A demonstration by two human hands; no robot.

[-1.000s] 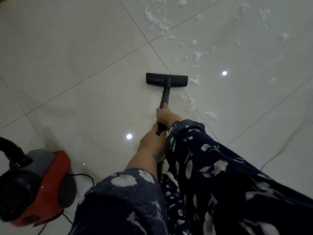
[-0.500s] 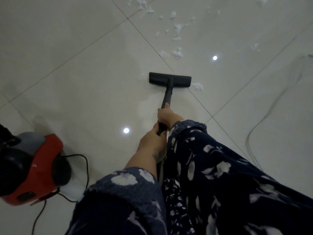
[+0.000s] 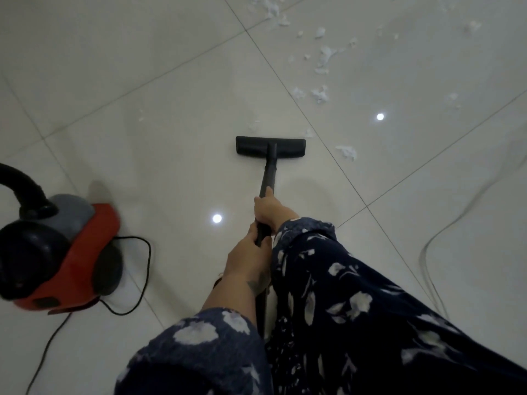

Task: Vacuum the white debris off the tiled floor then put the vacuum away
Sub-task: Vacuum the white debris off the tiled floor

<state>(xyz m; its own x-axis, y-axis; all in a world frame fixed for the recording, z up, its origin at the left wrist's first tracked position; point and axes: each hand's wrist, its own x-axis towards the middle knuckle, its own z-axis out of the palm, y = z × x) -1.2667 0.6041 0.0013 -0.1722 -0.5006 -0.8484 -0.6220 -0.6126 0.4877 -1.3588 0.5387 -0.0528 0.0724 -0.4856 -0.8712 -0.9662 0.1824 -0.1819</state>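
Both hands are on the black wand (image 3: 268,178): our right hand (image 3: 266,208) is wrapped round it further down the tube, our left hand (image 3: 248,256) is clamped on just behind, fingers fully curled. The floor head (image 3: 271,146) sits flat on the tiled floor (image 3: 142,81), and compared with a second ago the scraps that lay right beside its right end are mostly gone, so that pass looks like it did its job.

Still plenty left though. One white scrap (image 3: 346,151) lies just off the head's right end, and the main white debris (image 3: 322,61) trails away up and to the right toward the top edge (probably more beyond the frame, can't tell).

Room-wise we're fine ahead: open tile between the head and the mess. Stuff to mind: the red canister vacuum (image 3: 65,252) parked close on our left with its black power cord (image 3: 142,269) looped beside it, and a pale cable (image 3: 433,240) snaking along the right. Putting the vacuum away is a long way off, we'd say.
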